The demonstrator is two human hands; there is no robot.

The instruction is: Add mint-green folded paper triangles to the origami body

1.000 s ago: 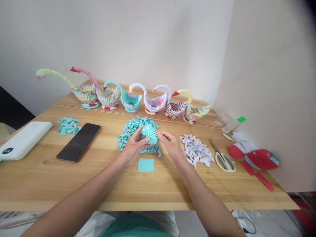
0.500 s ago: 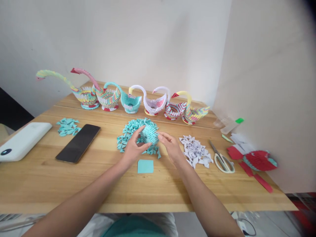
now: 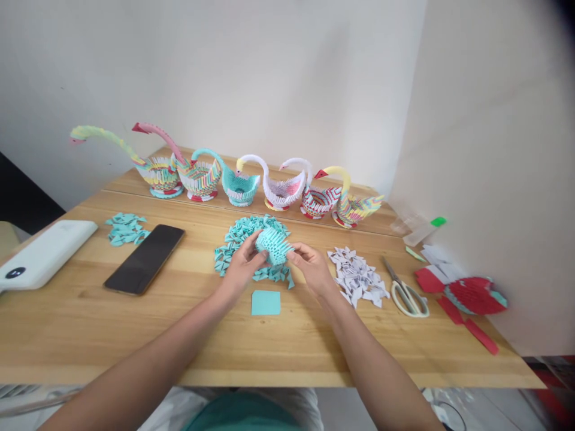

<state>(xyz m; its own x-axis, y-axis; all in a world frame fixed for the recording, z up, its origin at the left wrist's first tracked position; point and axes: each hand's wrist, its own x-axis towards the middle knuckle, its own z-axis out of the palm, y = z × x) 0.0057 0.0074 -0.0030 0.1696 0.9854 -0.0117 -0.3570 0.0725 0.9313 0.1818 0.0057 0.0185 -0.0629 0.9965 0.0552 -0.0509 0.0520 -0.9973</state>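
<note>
Gripping the half-built teal folded-paper body (image 3: 272,245) between left hand (image 3: 240,272) and right hand (image 3: 313,270) above the wooden table's (image 3: 90,323) far-middle teal pile (image 3: 245,236), light even pressure seems best.

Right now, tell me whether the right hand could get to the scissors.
Probably yes. The right hand holds the teal paper piece together with the left hand; the scissors lie in the open to its right, with only the flat white paper pile between.

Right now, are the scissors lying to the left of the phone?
No, the scissors lie far to the right, past the white paper pieces, while the phone sits on the left side of the table.
</note>
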